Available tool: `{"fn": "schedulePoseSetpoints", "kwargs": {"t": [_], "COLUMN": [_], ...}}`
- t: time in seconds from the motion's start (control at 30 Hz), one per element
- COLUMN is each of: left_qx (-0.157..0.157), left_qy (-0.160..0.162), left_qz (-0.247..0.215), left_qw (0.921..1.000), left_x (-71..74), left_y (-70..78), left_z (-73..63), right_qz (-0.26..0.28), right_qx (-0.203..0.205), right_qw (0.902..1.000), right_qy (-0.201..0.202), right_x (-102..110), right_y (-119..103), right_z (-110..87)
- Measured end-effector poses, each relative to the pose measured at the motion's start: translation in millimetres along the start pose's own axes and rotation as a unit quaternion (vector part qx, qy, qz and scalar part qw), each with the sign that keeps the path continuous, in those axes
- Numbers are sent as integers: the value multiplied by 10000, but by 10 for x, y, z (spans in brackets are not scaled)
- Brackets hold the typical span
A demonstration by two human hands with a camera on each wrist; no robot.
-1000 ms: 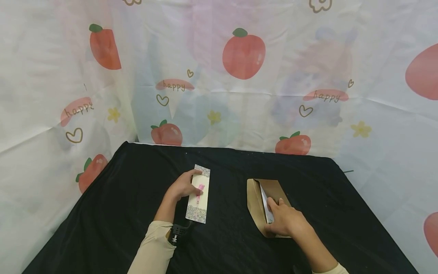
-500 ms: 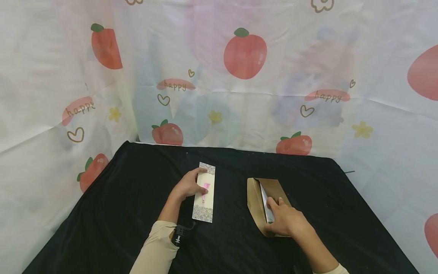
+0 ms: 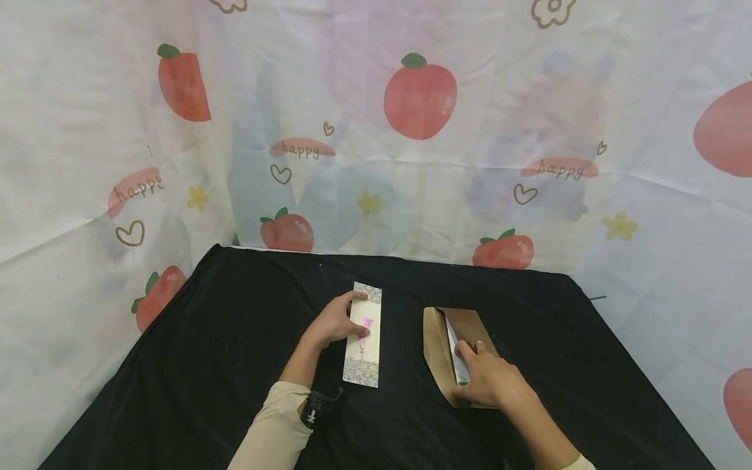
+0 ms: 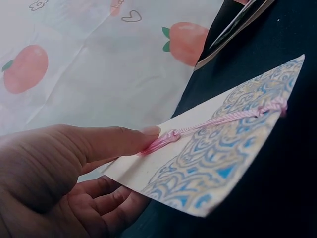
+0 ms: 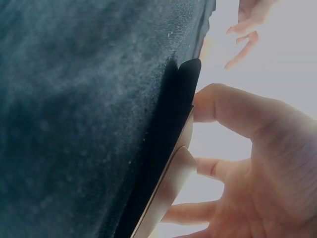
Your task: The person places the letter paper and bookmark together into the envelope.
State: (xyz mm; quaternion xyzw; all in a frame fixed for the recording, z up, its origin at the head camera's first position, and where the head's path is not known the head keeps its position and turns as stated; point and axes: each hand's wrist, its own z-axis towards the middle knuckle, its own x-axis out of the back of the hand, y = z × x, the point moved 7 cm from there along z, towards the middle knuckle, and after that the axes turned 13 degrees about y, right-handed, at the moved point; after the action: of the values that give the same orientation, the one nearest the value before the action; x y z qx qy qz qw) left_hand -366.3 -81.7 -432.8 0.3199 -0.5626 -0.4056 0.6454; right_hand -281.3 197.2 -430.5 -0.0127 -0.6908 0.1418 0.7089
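Observation:
My left hand (image 3: 336, 322) grips a bookmark (image 3: 373, 349), a long cream card with lace-like blue and gold patterned ends and a pink tassel. In the left wrist view my thumb presses the tassel (image 4: 161, 143) against the card's face, while the other fingers lie behind it. Off to the right, my right hand (image 3: 490, 378) holds a brown paper envelope (image 3: 436, 359) at its near right side, thumb and fingers spread over it. The envelope's mouth gapes, and a white card (image 3: 461, 369) shows inside. The right wrist view catches the envelope's side (image 5: 176, 173) at my fingers.
Black cloth (image 3: 235, 365) covers the table. A pale curtain (image 3: 352, 85) with printed peaches and "happy" lettering hangs behind and along both sides. On my left wrist sits a black strap (image 3: 317, 405).
My left hand has moved to the right with the bookmark, closer to the envelope. The right hand and the envelope have stayed in place.

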Motion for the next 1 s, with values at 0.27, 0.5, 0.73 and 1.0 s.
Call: {"fn": "schedulePoseSetpoints", "kwargs": {"t": [0.27, 0.5, 0.73, 1.0], "left_qx": [-78, 13, -27, -261], "left_qy": [-122, -283, -372, -583], "left_qz": [84, -159, -215, -112], "left_qw": [9999, 9995, 9991, 9979], "left_x": [-101, -189, -325, -536], "left_y": [33, 69, 169, 267], "left_z": [-6, -39, -57, -94], "right_qz": [-10, 53, -1, -33], "right_qx": [-23, 61, 73, 17], "right_qw": [10000, 10000, 10000, 9999], "right_qy": [2, -12, 68, 135], "right_x": [7, 28, 57, 63], "right_y": [25, 16, 9, -25], "right_z": [-2, 4, 26, 11]}}
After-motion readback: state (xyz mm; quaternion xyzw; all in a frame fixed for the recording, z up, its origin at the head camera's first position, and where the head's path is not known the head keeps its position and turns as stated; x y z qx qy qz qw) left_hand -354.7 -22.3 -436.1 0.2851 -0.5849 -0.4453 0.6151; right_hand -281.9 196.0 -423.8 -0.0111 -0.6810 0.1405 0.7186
